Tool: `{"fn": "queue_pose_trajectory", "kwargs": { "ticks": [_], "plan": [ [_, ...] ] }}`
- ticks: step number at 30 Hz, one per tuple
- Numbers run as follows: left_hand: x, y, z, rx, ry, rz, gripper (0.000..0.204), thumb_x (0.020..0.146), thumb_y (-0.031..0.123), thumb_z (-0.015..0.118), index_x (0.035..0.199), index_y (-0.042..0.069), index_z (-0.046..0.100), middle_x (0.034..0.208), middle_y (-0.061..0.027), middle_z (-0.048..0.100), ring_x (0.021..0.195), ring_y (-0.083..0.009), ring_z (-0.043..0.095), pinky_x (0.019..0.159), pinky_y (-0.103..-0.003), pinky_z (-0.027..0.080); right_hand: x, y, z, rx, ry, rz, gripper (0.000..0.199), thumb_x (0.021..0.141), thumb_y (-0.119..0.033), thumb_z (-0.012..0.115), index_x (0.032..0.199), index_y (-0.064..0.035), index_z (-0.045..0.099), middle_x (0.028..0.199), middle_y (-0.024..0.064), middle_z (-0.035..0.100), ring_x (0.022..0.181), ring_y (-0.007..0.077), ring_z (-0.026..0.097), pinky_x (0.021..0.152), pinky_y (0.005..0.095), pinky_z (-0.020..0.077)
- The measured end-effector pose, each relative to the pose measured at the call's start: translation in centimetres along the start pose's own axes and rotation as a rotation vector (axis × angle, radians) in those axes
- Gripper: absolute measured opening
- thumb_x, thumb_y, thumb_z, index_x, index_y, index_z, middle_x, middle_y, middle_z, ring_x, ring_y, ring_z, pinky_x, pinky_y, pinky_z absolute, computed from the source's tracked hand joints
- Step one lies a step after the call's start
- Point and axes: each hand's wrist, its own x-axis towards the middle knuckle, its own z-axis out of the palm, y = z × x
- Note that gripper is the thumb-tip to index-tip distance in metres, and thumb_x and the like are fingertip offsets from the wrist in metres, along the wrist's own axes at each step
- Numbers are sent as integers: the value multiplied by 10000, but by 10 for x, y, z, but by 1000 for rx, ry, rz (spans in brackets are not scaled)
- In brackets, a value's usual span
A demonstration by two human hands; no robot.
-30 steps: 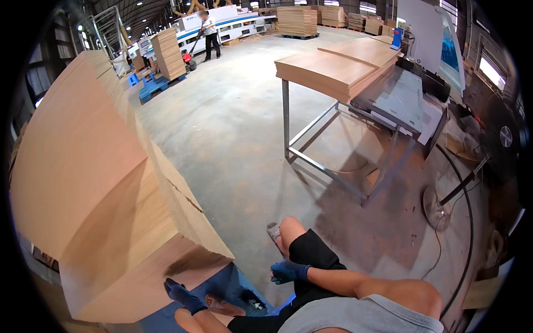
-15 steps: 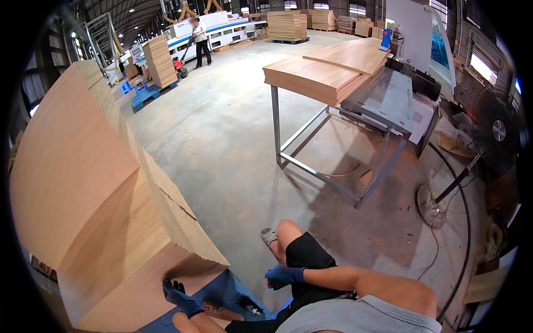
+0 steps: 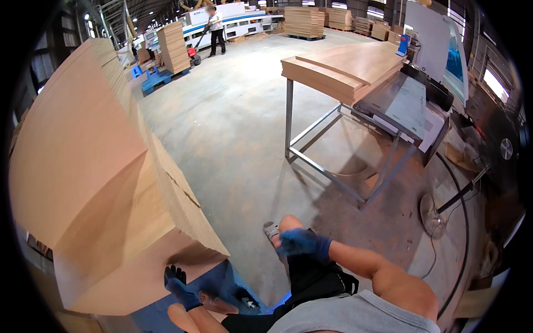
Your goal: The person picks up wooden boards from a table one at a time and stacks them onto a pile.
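Note:
Both my hands wear dark blue gloves. At the lower left, my left hand [image 3: 179,284] is open, fingers stretched out against the near side of a tall stack of wooden boards [image 3: 125,233]. Under that stack is a blue pallet or base [image 3: 222,277]. My right hand [image 3: 300,242] is over my right knee, apart from the stack. Motion smears its fingers, and I make out nothing held in it. Farther off, at the right, a lower pile of wooden panels [image 3: 355,64] lies with its top panel slightly askew on the ones below.
A metal-framed table [image 3: 397,105] stands beneath the panel pile. A standing fan [image 3: 433,216] and a black cable [image 3: 463,238] are at the right. Across the concrete floor, a person [image 3: 215,32] stands with a red pallet truck [image 3: 194,55] near another board stack [image 3: 173,49].
My right hand has lifted from my lap toward the knee. The top panel on the table has slid nearer and left over its pile. My left hand stays at the board stack.

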Motion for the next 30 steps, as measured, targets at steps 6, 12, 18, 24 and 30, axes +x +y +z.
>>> {"fn": "queue_pose_trajectory", "kwargs": {
  "ticks": [6, 12, 18, 24, 30],
  "plan": [
    [-20, -1, 29, 105, -32, -65, 329, 904, 277, 592, 1128, 37, 620, 1000, -102, 667, 762, -193, 613, 633, -312, 501, -44, -111, -11, 91, 95, -466, 264, 933, -237, 541, 1114, -44, 539, 978, 108, 655, 943, 285, 644, 909, 425, 512],
    [-39, -4, 61, 203, -91, -65, 210, 886, 226, 604, 927, 26, 652, 783, -43, 630, 586, -122, 551, 483, -238, 430, -90, -167, -10, 196, 121, -706, 309, 956, -302, 509, 1120, -42, 529, 984, 133, 646, 957, 303, 641, 899, 460, 523],
    [-38, -21, 68, 223, -176, -54, 160, 879, 171, 560, 844, 33, 635, 688, -28, 577, 510, -99, 493, 419, -216, 364, -116, -199, -12, 248, 65, -840, 333, 952, -351, 508, 1056, -43, 579, 996, 140, 649, 995, 320, 626, 910, 458, 508],
    [-26, -42, 61, 312, -268, -63, 151, 873, 171, 558, 835, 39, 622, 670, -23, 562, 480, -101, 472, 412, -236, 366, -129, -240, 17, 323, 18, -1031, 386, 930, -414, 521, 1008, -41, 584, 1002, 172, 639, 1055, 355, 585, 968, 501, 452],
    [-44, -46, 85, 242, -657, -83, 161, 903, 179, 542, 833, 39, 580, 724, -10, 541, 561, -86, 481, 487, -216, 385, -141, -267, 47, 293, -67, -1104, 515, 913, -523, 488, 1074, -40, 563, 1029, 163, 635, 1047, 330, 583, 998, 505, 412]
  ]
}}
